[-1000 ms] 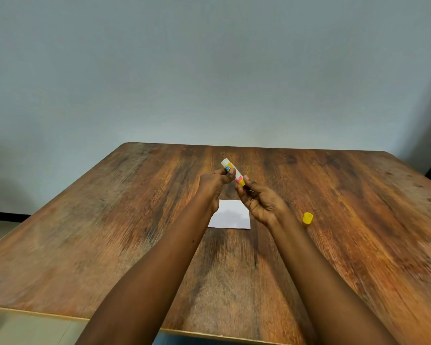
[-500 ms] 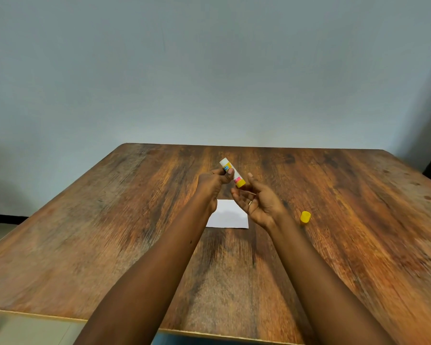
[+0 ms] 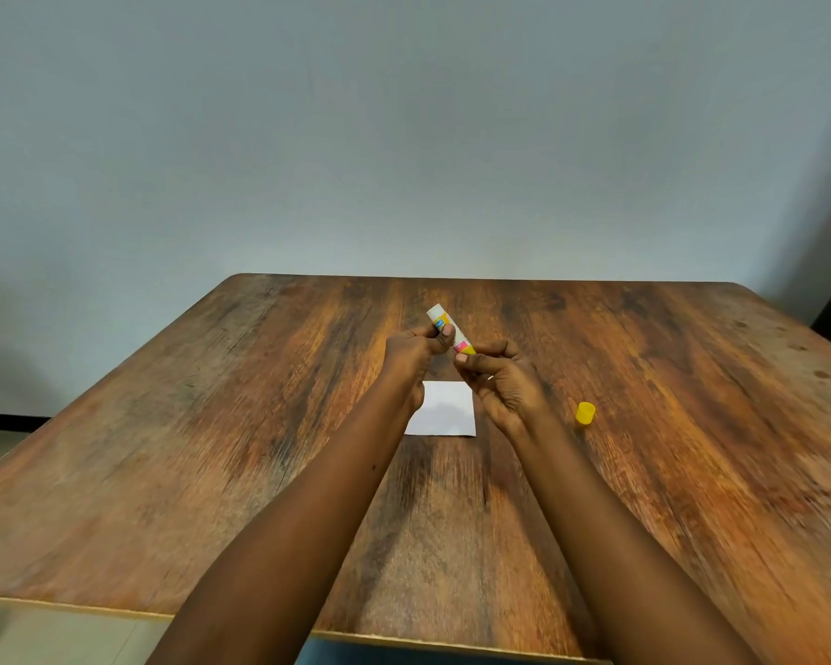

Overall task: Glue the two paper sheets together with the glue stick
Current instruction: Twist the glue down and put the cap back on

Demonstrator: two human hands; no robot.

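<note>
An uncapped glue stick [image 3: 448, 327], white with a yellow base, is held tilted above the table, its white tip up and to the left. My left hand [image 3: 416, 350] grips its body. My right hand [image 3: 502, 383] pinches its yellow bottom end with thumb and fingers. Under both hands a white paper sheet [image 3: 447, 410] lies flat on the wooden table [image 3: 212, 448]; my hands cover part of it, and I cannot tell whether it is one sheet or two stacked. The yellow cap [image 3: 585, 413] stands on the table to the right of my right hand.
A plain grey wall rises behind the table's far edge. The table's near edge runs along the bottom of the view, with floor visible at the lower left.
My right hand's fingers have closed back onto the yellow base of the glue stick after loosening half a second ago. The stick stays in the same spot.
</note>
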